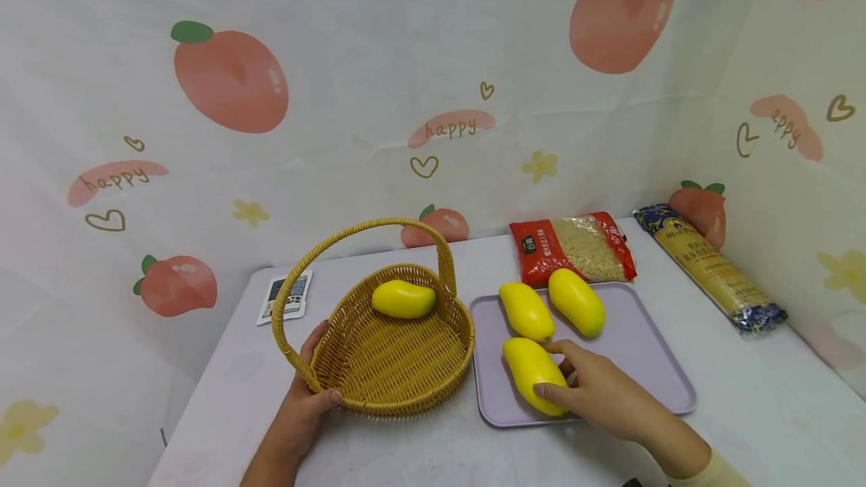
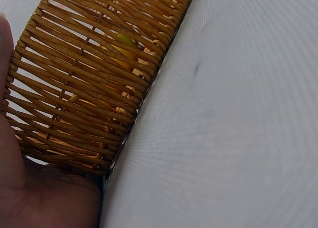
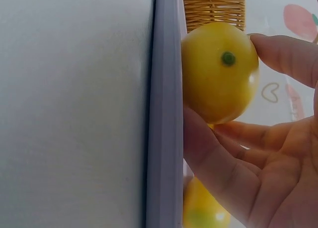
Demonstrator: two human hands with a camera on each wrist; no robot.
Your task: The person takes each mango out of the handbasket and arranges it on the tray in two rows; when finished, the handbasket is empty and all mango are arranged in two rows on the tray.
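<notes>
My left hand (image 1: pixel 295 415) grips the near left side of a woven wicker basket (image 1: pixel 399 363) with a tall arched handle, thumb over the rim. One yellow mango (image 1: pixel 404 300) lies inside at the back. On a pale purple tray (image 1: pixel 643 359) my right hand (image 1: pixel 605 389) holds the nearest mango (image 1: pixel 531 374) between thumb and fingers. In the right wrist view that mango (image 3: pixel 216 74) shows its green stem end, close by the tray's edge. Behind it on the tray lie a second mango (image 1: pixel 526 312) and a third mango (image 1: pixel 577 303).
A red and clear bag of grain (image 1: pixel 575 249) lies behind the tray. To its right is a long packet of pasta (image 1: pixel 710 265) along the wall. A small white packet (image 1: pixel 286 297) lies left of the basket. Fruit-printed cloth (image 1: pixel 352 58) stands behind the white table (image 1: pixel 419 457).
</notes>
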